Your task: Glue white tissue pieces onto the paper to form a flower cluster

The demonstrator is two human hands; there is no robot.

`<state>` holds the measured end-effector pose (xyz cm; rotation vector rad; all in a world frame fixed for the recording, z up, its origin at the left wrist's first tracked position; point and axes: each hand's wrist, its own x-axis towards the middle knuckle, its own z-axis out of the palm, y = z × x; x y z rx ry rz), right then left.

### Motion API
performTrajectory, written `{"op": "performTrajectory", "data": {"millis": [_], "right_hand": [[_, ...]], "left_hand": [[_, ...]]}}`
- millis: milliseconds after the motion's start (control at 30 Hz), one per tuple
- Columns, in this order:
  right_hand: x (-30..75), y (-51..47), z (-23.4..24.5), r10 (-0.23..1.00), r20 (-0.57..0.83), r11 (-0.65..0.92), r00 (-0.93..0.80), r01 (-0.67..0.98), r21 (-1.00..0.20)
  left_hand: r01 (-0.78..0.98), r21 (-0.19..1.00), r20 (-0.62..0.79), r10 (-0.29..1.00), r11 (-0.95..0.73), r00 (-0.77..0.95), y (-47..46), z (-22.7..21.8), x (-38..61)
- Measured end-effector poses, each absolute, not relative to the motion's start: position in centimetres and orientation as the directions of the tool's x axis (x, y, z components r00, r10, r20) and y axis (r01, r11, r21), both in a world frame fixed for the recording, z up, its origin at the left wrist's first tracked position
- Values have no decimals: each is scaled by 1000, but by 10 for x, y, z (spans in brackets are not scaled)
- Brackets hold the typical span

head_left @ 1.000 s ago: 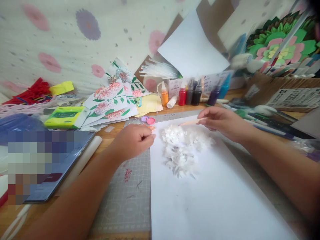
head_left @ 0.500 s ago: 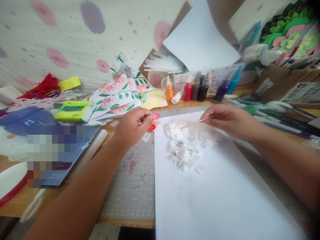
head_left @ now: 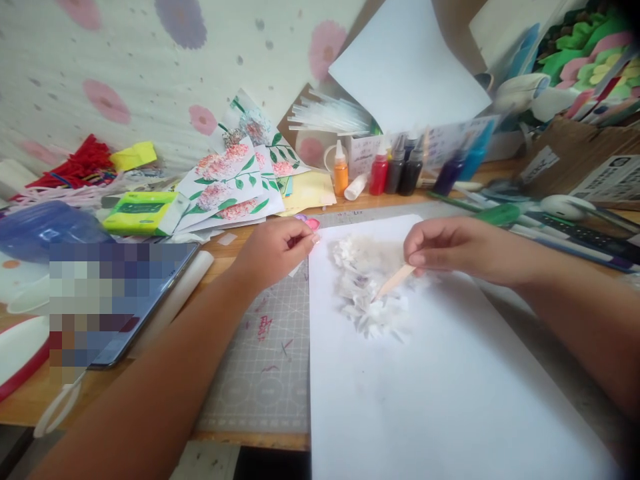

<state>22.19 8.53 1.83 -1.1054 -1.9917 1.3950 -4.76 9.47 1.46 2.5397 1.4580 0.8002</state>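
A flat wooden craft stick (head_left: 395, 281) is pinched in my right hand (head_left: 443, 250), slanting down to the left. Its tip meets the cluster of crumpled white paper petals (head_left: 375, 313) in the lower part; contact is hard to judge. The petals lie on a large white paper sheet (head_left: 400, 400). My left hand (head_left: 277, 250) is closed in a pinch at the sheet's left edge; what its fingertips hold is too small to tell. Just behind those fingers, pink and purple dabs of paint (head_left: 309, 223) show, partly hidden by the hand.
A grey cutting mat (head_left: 250, 380) lies under the sheet. Several paint bottles (head_left: 379, 175) stand behind it. Flower pictures (head_left: 233, 183), a yellow-green box (head_left: 143, 213) and a phone (head_left: 165, 293) are at left. A cardboard box (head_left: 565, 163) and pens sit at right.
The stick's tip has moved from the upper petals down to the lower ones, and the stick is now steeper. My left hand has shifted slightly right, covering the red and orange paint seen before.
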Motion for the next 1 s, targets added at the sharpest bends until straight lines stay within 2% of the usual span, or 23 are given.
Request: {"op": "performTrajectory", "data": {"millis": [167, 300, 567, 700, 867, 933, 1000], "right_hand": [[220, 86, 20, 811, -132, 175, -570, 452, -875], [224, 89, 19, 815, -137, 178, -564, 468, -866], [260, 97, 25, 945, 9, 134, -327, 361, -923], [244, 89, 27, 909, 14, 194, -416, 396, -898], [219, 83, 27, 832, -67, 261, -551, 494, -830], [231, 86, 27, 849, -63, 256, -525, 512, -820], [256, 92, 29, 907, 15, 234, -422, 473, -849]], "left_hand": [[765, 340, 375, 825, -547, 424, 97, 14, -49], [769, 339, 366, 829, -542, 423, 98, 13, -49], [772, 338, 347, 833, -539, 430, 99, 12, -51], [771, 321, 335, 828, -550, 450, 99, 13, -49], [788, 301, 320, 835, -538, 448, 99, 14, -49], [786, 303, 307, 836, -539, 455, 100, 14, -49], [784, 309, 299, 837, -539, 458, 100, 14, -49]]}}
